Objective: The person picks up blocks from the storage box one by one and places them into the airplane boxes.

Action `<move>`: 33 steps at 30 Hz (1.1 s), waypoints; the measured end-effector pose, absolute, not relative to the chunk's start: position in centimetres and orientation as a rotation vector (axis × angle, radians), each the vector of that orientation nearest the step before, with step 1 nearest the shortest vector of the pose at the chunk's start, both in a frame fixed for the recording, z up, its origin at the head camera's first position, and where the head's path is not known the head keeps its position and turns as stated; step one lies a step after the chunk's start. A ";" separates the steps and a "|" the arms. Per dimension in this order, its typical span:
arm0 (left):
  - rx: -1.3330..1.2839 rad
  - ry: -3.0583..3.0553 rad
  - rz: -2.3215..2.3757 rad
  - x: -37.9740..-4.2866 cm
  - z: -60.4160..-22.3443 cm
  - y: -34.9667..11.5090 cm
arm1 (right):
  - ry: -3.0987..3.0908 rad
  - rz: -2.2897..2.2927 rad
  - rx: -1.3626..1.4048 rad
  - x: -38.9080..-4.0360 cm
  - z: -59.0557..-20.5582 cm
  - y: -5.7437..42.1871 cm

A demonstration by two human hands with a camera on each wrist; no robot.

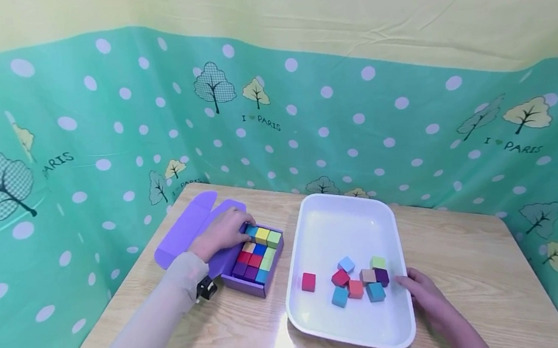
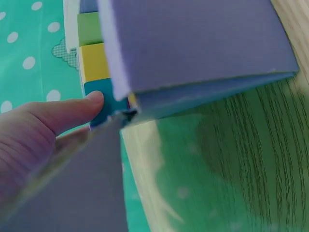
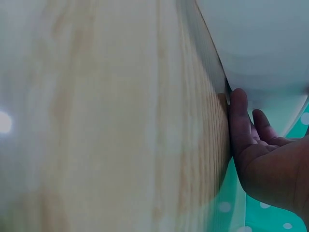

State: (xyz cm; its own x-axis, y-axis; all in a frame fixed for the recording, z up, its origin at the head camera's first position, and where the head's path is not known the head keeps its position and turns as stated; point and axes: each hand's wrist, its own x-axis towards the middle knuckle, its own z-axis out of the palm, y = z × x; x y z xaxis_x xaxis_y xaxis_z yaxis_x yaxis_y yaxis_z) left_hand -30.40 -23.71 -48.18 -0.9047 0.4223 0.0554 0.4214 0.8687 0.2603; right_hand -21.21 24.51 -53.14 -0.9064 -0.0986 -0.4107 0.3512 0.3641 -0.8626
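In the head view, my left hand [image 1: 225,232] reaches into the far left corner of an open purple box [image 1: 242,286] filled with coloured wooden cubes. Its thumb lies against a teal cube [image 2: 105,99], and the fingertips are at that cube too, partly hidden by the hand. Beside the teal cube sit a yellow cube [image 1: 262,235] and a light green cube [image 1: 274,239]. My right hand [image 1: 425,290] holds the right wall of a white tray [image 1: 344,201], thumb at the rim and other fingers along the outside.
Several loose cubes lie in the tray, among them a red cube [image 1: 308,282] apart on the left. The purple lid [image 1: 187,230] is folded back on the left. A small black object [image 1: 206,288] shows by the left wrist. A patterned cloth [image 1: 302,108] hangs behind the wooden table [image 1: 458,251].
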 end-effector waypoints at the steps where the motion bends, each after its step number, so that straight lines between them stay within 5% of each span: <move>1: 0.682 3.031 0.420 -30.4 -48.1 -23.7 | 2.239 -1.559 0.213 -21.2 -53.2 24.5; 9: 0.687 3.012 0.461 -30.1 -47.9 -23.5 | 2.240 -1.563 0.211 -21.1 -53.3 24.7; 16: 0.642 2.861 0.658 -27.7 -42.2 -21.4 | 2.230 -1.578 0.219 -21.2 -53.4 24.8; 23: 0.756 2.692 0.745 -27.2 -38.9 -16.7 | 2.243 -1.576 0.238 -20.8 -53.2 25.1; 33: 0.925 2.515 0.592 -29.5 -40.8 -5.8 | 2.254 -1.608 0.227 -20.5 -52.9 25.0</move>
